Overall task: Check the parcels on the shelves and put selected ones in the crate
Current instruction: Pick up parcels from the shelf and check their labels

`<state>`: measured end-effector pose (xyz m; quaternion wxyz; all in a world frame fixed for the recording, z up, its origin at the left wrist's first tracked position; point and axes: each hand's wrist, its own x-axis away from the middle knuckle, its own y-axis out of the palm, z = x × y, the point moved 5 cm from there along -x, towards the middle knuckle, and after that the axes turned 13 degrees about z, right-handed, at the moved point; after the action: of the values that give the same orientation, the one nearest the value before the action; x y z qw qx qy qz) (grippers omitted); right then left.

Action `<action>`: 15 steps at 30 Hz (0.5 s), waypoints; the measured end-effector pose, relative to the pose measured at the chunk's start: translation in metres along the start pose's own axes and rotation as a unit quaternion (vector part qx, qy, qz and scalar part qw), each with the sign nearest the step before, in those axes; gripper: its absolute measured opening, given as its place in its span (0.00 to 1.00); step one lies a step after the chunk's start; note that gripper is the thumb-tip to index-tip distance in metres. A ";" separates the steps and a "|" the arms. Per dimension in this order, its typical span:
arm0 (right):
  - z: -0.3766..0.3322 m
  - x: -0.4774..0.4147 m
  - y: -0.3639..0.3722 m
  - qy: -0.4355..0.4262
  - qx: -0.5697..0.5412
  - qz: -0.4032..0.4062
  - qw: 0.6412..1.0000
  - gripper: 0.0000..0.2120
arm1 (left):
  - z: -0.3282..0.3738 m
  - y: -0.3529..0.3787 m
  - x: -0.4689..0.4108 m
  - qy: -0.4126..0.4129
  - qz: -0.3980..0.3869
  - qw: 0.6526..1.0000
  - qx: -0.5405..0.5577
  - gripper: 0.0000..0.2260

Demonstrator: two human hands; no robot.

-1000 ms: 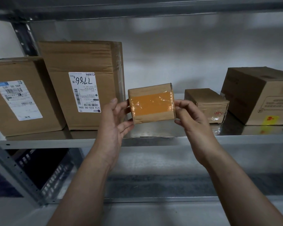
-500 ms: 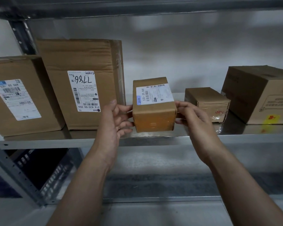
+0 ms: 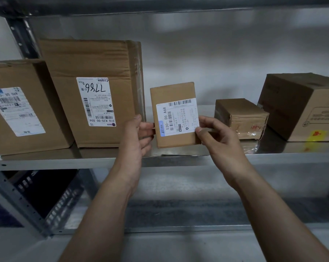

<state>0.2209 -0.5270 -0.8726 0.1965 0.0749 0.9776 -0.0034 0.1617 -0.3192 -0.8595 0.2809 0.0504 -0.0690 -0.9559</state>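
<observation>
Both hands, left [image 3: 136,137] and right [image 3: 219,138], pinch the small parcel [image 3: 174,115] by its side edges, label [image 3: 178,117] facing the camera, above the shelf [image 3: 65,163].

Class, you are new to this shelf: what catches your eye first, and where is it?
First, the small parcel at centre, held up between the left hand and right hand, its white label facing us. Next, on the shelf to its left, the tall box marked with handwritten digits.
</observation>
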 end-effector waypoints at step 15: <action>0.031 0.005 0.018 0.050 0.068 -0.020 0.996 0.18 | -0.022 0.015 -0.003 -0.027 -0.027 0.999 -0.028 0.22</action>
<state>0.2311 -0.5095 -0.9022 0.1420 0.0684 0.9850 -0.0701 0.1752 -0.3324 -0.8786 0.2541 0.0182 -0.0480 -0.9658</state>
